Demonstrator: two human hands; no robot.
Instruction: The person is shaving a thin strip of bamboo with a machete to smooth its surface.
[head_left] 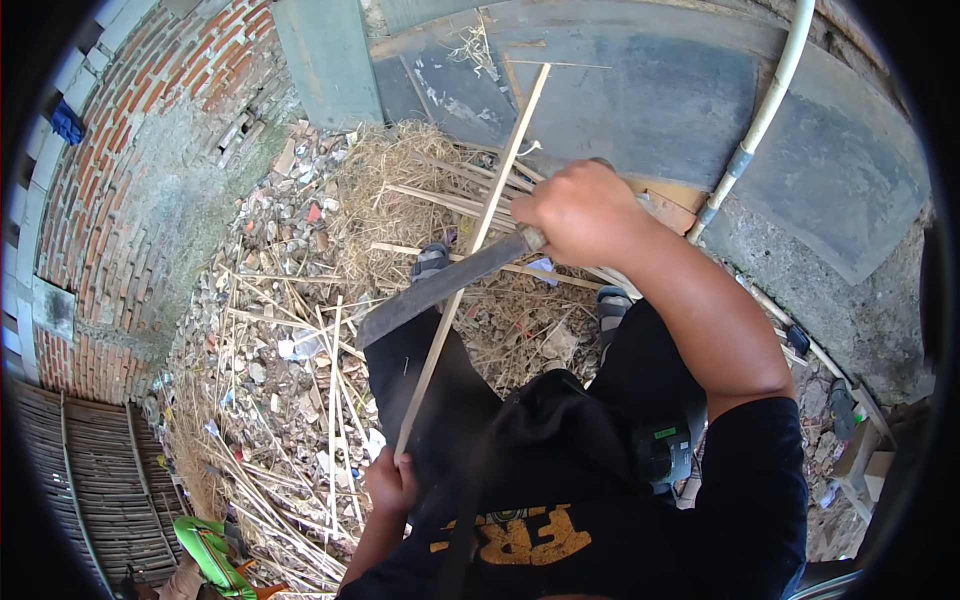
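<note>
My right hand is closed round the handle of a machete, whose broad dark blade reaches down to the left. The blade lies across a long, pale bamboo strip; whether its edge cuts into the strip I cannot tell. My left hand grips the strip's near end, low beside my left thigh. From there the strip slants up and away to the right, its far end over the dark panels. A thin curled shaving shows next to the strip, near my right hand.
Rubble and litter cover the ground, with split bamboo strips strewn at left and a heap of fine shavings beyond. Brick wall stands left; a pale pipe and dark panels lie ahead. Someone in a green sleeve is lower left.
</note>
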